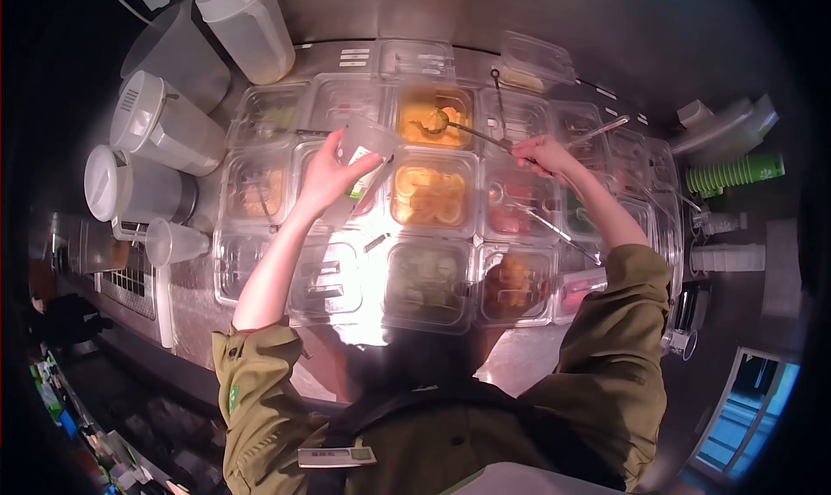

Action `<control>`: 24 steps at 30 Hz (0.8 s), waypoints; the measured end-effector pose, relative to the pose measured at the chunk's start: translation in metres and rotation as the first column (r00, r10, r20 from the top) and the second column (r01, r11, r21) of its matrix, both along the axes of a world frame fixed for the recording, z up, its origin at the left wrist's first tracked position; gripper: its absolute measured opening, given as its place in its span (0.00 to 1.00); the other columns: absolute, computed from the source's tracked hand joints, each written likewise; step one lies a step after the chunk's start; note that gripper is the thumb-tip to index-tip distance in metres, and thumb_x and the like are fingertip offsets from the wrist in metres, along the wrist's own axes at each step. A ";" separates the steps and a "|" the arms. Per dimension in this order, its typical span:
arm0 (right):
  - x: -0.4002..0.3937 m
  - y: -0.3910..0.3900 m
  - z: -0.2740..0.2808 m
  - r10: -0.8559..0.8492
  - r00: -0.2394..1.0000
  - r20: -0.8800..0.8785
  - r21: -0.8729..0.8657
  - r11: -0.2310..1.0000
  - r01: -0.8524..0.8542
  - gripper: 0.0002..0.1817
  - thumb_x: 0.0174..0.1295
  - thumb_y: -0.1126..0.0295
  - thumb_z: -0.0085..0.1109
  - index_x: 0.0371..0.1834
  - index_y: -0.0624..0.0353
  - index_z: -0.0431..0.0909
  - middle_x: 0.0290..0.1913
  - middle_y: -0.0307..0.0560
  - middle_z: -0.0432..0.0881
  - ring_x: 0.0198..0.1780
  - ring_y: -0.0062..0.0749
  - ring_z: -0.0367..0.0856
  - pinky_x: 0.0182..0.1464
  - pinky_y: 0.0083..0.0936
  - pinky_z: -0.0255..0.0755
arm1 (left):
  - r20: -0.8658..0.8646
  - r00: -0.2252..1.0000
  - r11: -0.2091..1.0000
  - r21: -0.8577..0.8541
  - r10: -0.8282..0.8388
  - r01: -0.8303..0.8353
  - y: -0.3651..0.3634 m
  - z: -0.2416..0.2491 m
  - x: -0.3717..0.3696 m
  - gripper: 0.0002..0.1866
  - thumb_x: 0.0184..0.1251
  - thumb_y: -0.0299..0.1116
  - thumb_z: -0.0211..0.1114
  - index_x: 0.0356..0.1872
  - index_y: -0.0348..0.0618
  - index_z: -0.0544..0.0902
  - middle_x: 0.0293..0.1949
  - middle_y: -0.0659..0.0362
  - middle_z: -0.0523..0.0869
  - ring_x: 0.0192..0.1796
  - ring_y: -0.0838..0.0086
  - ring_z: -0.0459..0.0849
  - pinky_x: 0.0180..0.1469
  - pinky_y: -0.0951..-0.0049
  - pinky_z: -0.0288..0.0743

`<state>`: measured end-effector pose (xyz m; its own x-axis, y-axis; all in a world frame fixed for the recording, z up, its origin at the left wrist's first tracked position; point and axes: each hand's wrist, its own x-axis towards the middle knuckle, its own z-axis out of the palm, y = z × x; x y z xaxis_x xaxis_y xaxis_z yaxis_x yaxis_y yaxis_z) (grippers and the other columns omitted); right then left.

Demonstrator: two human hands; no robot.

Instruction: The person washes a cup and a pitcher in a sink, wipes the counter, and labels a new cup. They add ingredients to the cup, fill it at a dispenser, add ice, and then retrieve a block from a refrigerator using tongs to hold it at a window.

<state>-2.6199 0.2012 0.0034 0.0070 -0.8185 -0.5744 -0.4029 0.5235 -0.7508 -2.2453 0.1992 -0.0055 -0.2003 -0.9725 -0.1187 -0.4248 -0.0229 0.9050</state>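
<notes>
My left hand (333, 174) is wrapped round a clear plastic cup (367, 153) with a white and green label, tilted over the containers. In my right hand (538, 155) is the handle of a long metal ladle (472, 132). The ladle's bowl is at the orange pieces (417, 131) in an uncovered container in the back row, just right of the cup. Directly in front of it, a lidded container holds yellow-orange slices (424, 194). What the cup holds cannot be made out.
Several lidded containers surround my hands, including one of dark brown pieces (517, 285). White-lidded pitchers (164, 122) and an empty measuring cup (176, 241) stand at left. Stacked green cups (736, 174) lie at right. Another utensil (554, 226) crosses the lids.
</notes>
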 end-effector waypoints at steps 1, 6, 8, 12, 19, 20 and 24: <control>-0.002 0.005 0.004 -0.016 1.000 0.005 -0.025 1.000 0.016 0.14 0.52 0.71 0.56 0.39 0.68 0.76 0.19 0.37 0.75 0.11 0.12 0.59 0.11 0.13 0.48 | 0.048 0.999 1.000 -0.014 0.000 0.000 -0.002 0.000 -0.006 0.44 0.42 0.52 0.69 0.57 0.33 0.63 0.52 0.46 0.73 0.55 0.62 0.72 0.55 0.68 0.65; -0.011 0.022 0.051 -0.048 0.999 -0.007 -0.185 0.982 0.046 0.11 0.51 0.72 0.56 0.37 0.66 0.78 0.20 0.36 0.76 0.14 0.12 0.62 0.14 0.12 0.53 | 0.216 0.976 0.991 -0.129 0.004 0.024 -0.014 0.013 -0.042 0.47 0.38 0.54 0.69 0.58 0.32 0.61 0.52 0.43 0.72 0.55 0.56 0.71 0.56 0.65 0.64; -0.012 0.030 0.081 0.014 0.997 -0.077 -0.320 0.947 -0.038 0.11 0.50 0.72 0.56 0.36 0.65 0.78 0.20 0.37 0.76 0.15 0.15 0.65 0.16 0.14 0.57 | 0.209 0.978 0.982 -0.188 0.020 0.020 -0.024 0.009 -0.056 0.48 0.38 0.52 0.70 0.59 0.32 0.60 0.52 0.43 0.71 0.56 0.55 0.70 0.56 0.64 0.64; 0.002 0.054 0.113 -0.048 0.763 -0.644 -0.715 0.390 -0.580 0.13 0.48 0.73 0.56 0.39 0.64 0.77 0.21 0.40 0.77 0.16 0.24 0.68 0.20 0.18 0.65 | 0.028 0.998 0.918 -0.396 0.048 -0.033 -0.038 0.006 -0.090 0.49 0.38 0.48 0.71 0.60 0.31 0.56 0.55 0.43 0.69 0.58 0.56 0.68 0.58 0.65 0.62; 0.012 0.080 0.117 -0.397 0.357 -0.845 -0.429 0.107 -0.897 0.21 0.40 0.78 0.53 0.43 0.60 0.75 0.29 0.42 0.78 0.20 0.25 0.72 0.23 0.19 0.68 | -0.184 0.980 0.828 -0.537 0.072 -0.162 -0.042 0.010 -0.116 0.45 0.39 0.40 0.72 0.58 0.31 0.57 0.53 0.44 0.70 0.57 0.61 0.69 0.57 0.67 0.63; 0.010 0.079 0.112 -0.382 0.408 -0.829 -0.477 0.104 -0.873 0.20 0.42 0.78 0.54 0.43 0.61 0.75 0.29 0.42 0.78 0.19 0.24 0.71 0.22 0.18 0.67 | -0.221 0.973 0.837 -0.519 0.067 -0.175 -0.043 0.012 -0.116 0.45 0.39 0.39 0.73 0.58 0.31 0.57 0.53 0.44 0.70 0.57 0.62 0.69 0.57 0.68 0.63; 0.010 0.077 0.105 -0.036 0.954 -0.298 -0.710 0.677 -0.196 0.15 0.53 0.76 0.52 0.45 0.64 0.74 0.27 0.40 0.78 0.16 0.15 0.65 0.18 0.12 0.59 | -0.195 0.979 0.864 -0.483 0.053 -0.143 -0.045 0.011 -0.115 0.45 0.39 0.37 0.73 0.58 0.31 0.57 0.53 0.45 0.70 0.56 0.63 0.70 0.56 0.69 0.64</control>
